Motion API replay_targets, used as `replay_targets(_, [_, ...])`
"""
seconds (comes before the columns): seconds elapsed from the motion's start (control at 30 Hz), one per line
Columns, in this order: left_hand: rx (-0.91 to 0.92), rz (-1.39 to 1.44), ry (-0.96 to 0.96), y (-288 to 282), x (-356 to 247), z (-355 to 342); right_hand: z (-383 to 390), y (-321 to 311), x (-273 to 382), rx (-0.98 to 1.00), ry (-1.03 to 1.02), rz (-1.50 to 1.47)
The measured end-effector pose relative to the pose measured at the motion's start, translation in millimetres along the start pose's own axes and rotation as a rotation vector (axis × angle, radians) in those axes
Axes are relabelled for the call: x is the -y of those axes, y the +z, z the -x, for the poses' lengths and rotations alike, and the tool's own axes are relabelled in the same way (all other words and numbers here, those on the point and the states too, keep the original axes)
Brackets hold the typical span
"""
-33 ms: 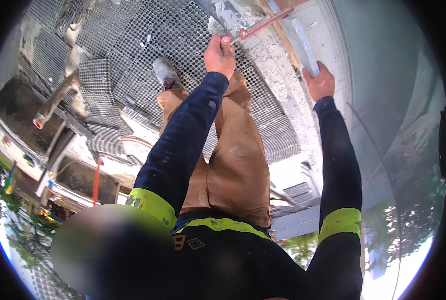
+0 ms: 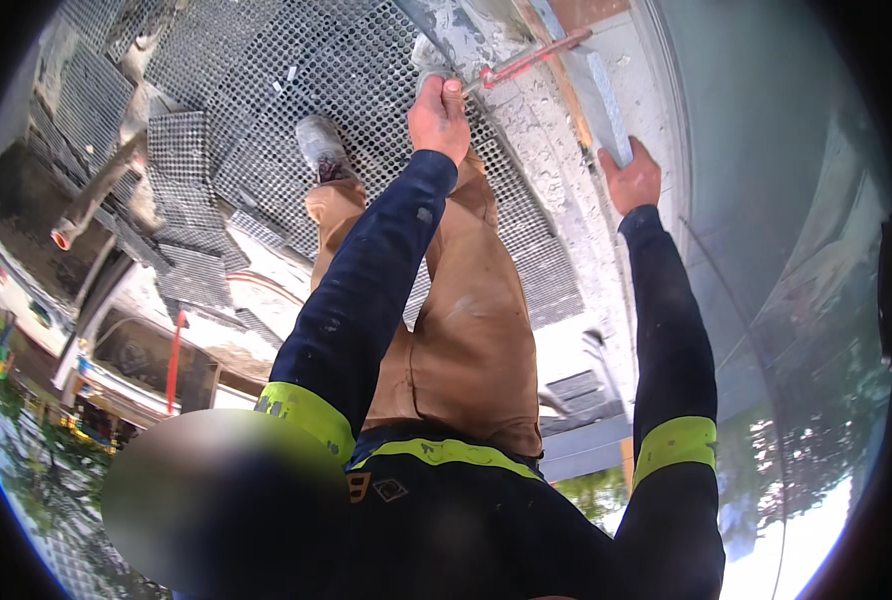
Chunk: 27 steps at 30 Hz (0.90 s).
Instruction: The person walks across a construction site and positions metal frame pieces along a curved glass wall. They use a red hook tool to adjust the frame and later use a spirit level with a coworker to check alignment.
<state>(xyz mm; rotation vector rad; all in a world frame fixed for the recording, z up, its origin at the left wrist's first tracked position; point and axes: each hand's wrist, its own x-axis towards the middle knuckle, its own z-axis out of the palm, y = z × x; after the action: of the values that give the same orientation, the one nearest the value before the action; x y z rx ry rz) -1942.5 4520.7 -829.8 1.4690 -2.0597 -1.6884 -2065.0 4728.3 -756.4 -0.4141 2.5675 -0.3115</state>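
Observation:
My left hand (image 2: pixel 439 118) is closed around the end of a red bar clamp (image 2: pixel 536 62), thumb uppermost; the clamp's handle is mostly hidden in the fist. The clamp reaches right across a pale, plaster-spattered ledge (image 2: pixel 541 150) to a wooden strip (image 2: pixel 571 100) and a long grey slab (image 2: pixel 600 95) standing beside it. At the near end of that slab, my right hand (image 2: pixel 633 177) grips it, with the fingertips partly hidden. Strip and slab run side by side, away from me.
Perforated dark mats (image 2: pixel 296 80) cover the floor under my boots (image 2: pixel 321 140). At the left are a dirty pipe (image 2: pixel 96 200) and a red strip (image 2: pixel 176 360). A smooth grey-green surface (image 2: pixel 766 180) borders the ledge on the right.
The whole view has shifted slightly, with the floor and pipe now further left. Both hands keep their holds, and the clamp stays across the strip and slab.

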Motion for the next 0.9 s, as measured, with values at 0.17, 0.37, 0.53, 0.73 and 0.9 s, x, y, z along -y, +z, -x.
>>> replay_targets(0.17, [0.016,0.047,-0.011,1,6,-5,-5,6,5,-0.023,-0.016,0.039])
replay_targets(0.37, [-0.072,0.046,0.107,8,15,-5,0,8,17,-0.02,-0.023,0.148])
replay_targets(0.53, [-0.069,0.052,0.042,12,14,-7,2,9,16,-0.103,-0.075,0.231])
replay_targets(0.73, [-0.092,0.056,0.026,12,6,-6,-1,13,0,-0.037,-0.009,0.095])
replay_targets(0.9, [-0.111,0.056,0.016,12,2,-8,-2,17,-11,-0.064,-0.013,0.121])
